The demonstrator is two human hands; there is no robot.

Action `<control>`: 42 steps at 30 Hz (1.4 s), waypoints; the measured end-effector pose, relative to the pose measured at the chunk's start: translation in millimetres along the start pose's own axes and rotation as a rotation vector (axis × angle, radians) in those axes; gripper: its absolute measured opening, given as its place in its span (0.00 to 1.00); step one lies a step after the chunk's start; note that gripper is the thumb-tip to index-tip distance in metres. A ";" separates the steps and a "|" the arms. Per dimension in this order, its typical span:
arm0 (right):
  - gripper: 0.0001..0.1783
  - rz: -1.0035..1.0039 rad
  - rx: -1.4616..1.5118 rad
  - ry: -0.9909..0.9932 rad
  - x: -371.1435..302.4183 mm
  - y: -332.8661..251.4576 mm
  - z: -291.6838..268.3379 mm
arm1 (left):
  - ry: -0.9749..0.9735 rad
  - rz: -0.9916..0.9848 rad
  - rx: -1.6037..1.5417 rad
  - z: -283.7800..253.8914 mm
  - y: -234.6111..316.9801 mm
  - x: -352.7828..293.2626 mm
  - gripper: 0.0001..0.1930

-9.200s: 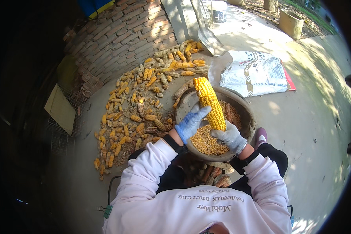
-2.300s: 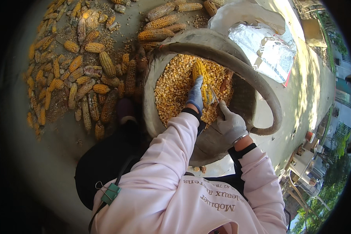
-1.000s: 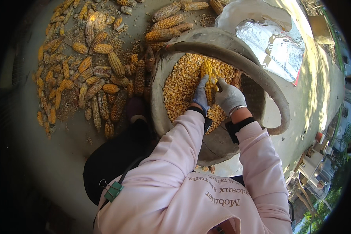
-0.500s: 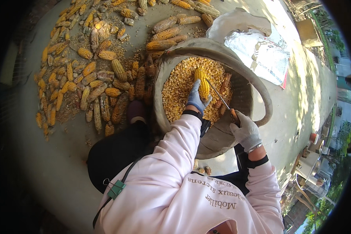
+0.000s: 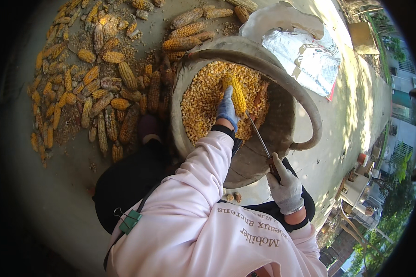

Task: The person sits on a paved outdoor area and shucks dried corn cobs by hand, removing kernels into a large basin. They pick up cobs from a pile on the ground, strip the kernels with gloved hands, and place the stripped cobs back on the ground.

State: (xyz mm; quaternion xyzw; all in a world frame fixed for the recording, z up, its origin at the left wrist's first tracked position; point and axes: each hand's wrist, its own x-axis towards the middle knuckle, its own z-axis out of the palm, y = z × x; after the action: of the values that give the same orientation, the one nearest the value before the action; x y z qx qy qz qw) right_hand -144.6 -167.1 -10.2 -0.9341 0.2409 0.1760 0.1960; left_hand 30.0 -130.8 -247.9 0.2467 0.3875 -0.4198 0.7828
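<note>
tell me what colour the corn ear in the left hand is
Yellow: the corn ear in the left hand shows best in the head view.

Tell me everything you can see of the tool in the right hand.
The screwdriver-like tool has a long, thin, straight, shiny shaft, apparently metal, and a brown handle. The gloved right hand grips the handle. The shaft slants up and leftward in the picture, over the basket, its tip end beside the lower end of the corn ear; whether they touch is unclear.
</note>
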 end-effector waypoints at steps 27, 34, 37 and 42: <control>0.26 -0.049 -0.167 -0.125 27.7 -10.7 -38.8 | -0.152 -0.078 -0.326 -0.2 -13.3 14.5 0.23; 0.27 -0.093 -0.323 -0.016 22.7 -11.7 -19.4 | -0.105 -0.016 -0.271 6.1 -11.2 12.1 0.20; 0.27 -0.082 -0.487 0.016 17.1 -9.5 -3.7 | -0.031 0.065 -0.230 12.6 -14.4 10.5 0.21; 0.28 -0.012 -0.498 0.043 10.1 1.1 21.1 | 0.083 0.080 -0.166 19.2 -21.8 12.3 0.21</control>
State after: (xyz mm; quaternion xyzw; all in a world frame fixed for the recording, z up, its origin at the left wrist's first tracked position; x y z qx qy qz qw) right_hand -141.8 -162.3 -33.0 -0.9585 0.1888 0.2091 -0.0442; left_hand 23.4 -161.7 -248.1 0.2135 0.4430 -0.3440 0.7999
